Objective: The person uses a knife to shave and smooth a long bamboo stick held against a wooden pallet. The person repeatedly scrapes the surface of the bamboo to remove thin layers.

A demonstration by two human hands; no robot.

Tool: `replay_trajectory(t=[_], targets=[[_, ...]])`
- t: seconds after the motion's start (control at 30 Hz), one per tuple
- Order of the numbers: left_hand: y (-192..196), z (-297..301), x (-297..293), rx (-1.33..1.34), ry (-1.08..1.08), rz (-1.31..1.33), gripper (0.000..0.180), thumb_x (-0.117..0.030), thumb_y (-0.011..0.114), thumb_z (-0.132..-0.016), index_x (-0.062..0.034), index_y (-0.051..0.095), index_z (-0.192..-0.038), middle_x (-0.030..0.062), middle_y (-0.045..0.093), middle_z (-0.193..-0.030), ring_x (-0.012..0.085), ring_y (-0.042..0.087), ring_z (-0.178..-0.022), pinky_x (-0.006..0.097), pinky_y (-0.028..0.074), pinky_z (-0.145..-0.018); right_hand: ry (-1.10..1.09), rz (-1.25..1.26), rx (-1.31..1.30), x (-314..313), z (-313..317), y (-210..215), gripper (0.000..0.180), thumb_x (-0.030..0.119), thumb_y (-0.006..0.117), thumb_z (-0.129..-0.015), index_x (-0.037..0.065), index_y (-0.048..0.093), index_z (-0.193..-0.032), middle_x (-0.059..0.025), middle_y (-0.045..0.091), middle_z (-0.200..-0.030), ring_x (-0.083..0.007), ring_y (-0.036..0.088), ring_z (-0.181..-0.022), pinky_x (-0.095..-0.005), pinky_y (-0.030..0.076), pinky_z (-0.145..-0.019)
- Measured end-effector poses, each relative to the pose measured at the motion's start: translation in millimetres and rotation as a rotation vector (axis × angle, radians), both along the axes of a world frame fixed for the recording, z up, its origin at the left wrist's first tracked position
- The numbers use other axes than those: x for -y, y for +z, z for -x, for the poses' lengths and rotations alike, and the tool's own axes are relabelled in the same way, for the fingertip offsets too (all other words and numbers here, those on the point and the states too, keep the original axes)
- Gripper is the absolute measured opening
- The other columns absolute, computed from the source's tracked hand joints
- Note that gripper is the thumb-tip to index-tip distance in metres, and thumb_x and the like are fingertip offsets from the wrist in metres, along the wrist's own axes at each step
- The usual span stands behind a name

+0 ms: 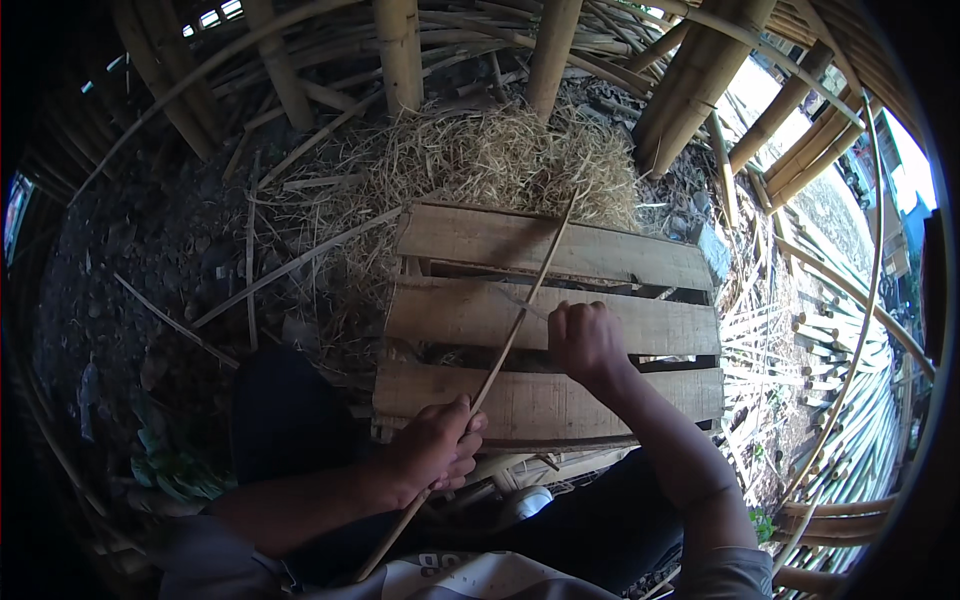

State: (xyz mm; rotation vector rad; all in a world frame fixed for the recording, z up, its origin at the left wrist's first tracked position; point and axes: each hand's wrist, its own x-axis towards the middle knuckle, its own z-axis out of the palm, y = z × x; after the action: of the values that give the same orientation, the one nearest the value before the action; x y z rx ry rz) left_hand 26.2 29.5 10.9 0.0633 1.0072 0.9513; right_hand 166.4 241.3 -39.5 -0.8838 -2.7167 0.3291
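A long, thin bamboo strip (498, 364) runs slantwise over a slatted wooden crate (560, 400), from my lap up to its far edge. My left hand (432, 448) is closed around the strip near the crate's front left corner. Above the middle slat, my right hand (588, 342) makes a fist around a knife whose handle is hidden in it. The narrow blade (535, 309) points left and meets or crosses the strip; whether it cuts into it I cannot tell.
Beyond the crate lies a heap of pale bamboo shavings (500, 150). Thick upright bamboo poles (400, 60) stand behind it. Many cut bamboo poles (850, 400) lie stacked at the right. Loose strips (290, 262) are scattered on the dark ground to the left.
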Motion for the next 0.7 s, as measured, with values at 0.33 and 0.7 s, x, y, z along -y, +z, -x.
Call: replay_trajectory(t=[0.33, 0.7], targets=[[0, -2, 1, -0.065, 0.001, 0.011, 0.037, -0.042, 0.03, -0.109, -0.0142, 0.044, -0.088, -0.0073, 0.031, -0.057, 0.0068, 0.028, -0.04, 0.025, 0.027, -0.037, 0.271, -0.268, -0.134, 16, 2, 6, 0.021, 0.011, 0.062, -0.082, 0.009, 0.054, -0.063, -0.0103, 0.048, -0.053, -0.0309, 0.055, -0.042, -0.0403, 0.046, -0.038], [-5, -9, 3, -0.164, -0.02, 0.023, 0.038, -0.045, 0.029, -0.109, -0.0155, 0.043, -0.09, -0.0073, 0.033, -0.057, 0.0059, 0.028, -0.039, 0.024, 0.027, -0.037, 0.378, -0.192, -0.133, 37, 1, 10, 0.017, 0.004, 0.065, -0.08, 0.004, 0.053, -0.068, -0.0117, 0.047, -0.056, -0.0308, 0.05, -0.046, -0.0445, 0.043, -0.041]])
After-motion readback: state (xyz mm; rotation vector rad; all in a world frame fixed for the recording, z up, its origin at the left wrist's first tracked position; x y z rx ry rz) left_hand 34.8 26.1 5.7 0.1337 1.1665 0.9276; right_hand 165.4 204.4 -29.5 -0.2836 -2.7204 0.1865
